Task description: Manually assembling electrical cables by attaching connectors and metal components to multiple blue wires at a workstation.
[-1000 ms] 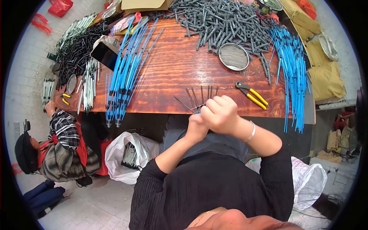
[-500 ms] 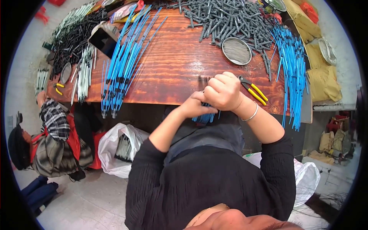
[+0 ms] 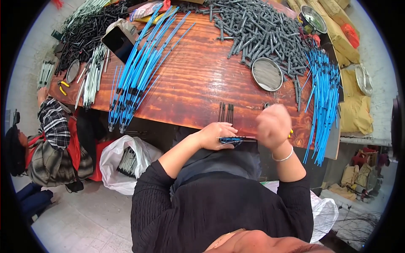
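Note:
At the table's near edge, my left hand (image 3: 216, 135) is closed round a bundle of thin blue rods (image 3: 236, 140). Their black ends (image 3: 226, 113) stick out past my fingers onto the wood. My right hand (image 3: 274, 126), smeared by motion, is to the right of the bundle and apart from it. It covers most of the pliers; only a bit of yellow handle (image 3: 290, 133) shows beside it. Whether its fingers grip the pliers cannot be made out.
A round dish of fine metal pins (image 3: 267, 74) sits beyond my right hand. Grey plastic parts (image 3: 261, 29) are heaped behind it. Blue rods lie in piles at right (image 3: 322, 105) and left (image 3: 135, 80). A phone (image 3: 118, 45) leans at left. Another person (image 3: 55, 143) sits far left.
My right hand has come away from the bundle and moved right and nearer, over the pliers. My left hand still holds the rods. The whole view has shifted slightly.

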Available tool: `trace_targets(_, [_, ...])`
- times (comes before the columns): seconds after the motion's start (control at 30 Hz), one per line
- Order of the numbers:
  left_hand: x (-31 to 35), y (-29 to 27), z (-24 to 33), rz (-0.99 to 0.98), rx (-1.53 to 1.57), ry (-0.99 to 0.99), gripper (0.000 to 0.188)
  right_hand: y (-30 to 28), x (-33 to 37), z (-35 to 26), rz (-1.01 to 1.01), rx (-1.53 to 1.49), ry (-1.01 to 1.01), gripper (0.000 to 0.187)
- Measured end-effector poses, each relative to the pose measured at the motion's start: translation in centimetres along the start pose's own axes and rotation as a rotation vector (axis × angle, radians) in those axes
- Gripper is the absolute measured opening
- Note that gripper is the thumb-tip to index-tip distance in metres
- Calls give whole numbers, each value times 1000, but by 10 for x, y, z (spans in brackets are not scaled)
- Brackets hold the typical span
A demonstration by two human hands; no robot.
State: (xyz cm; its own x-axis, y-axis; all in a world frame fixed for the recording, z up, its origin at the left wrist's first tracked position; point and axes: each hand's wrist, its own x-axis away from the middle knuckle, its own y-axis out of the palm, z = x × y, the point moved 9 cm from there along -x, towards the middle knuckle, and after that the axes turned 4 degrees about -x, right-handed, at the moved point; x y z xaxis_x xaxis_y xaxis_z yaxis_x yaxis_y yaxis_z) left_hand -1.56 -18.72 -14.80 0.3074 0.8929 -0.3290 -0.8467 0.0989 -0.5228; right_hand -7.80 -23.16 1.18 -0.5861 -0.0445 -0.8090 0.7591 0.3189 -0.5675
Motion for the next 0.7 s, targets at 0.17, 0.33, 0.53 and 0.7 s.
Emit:
trace_targets(0.17, [-4, 3, 4, -38, -3, 34, 26, 69, 52, 84, -287, -142, 425, 8])
trace_targets(0.33, [-3, 2, -1, -3, -3, 13, 31, 104, 81, 62, -490, -82, 229, 15])
trace_targets(0.53, [-5, 0, -4, -73, 59, -10, 43, 103, 81, 52, -542, -26, 166, 27])
trace_targets(0.7, [-5, -2, -2, -23, 68, 20, 47, 99, 88, 52, -605, 31, 172, 34])
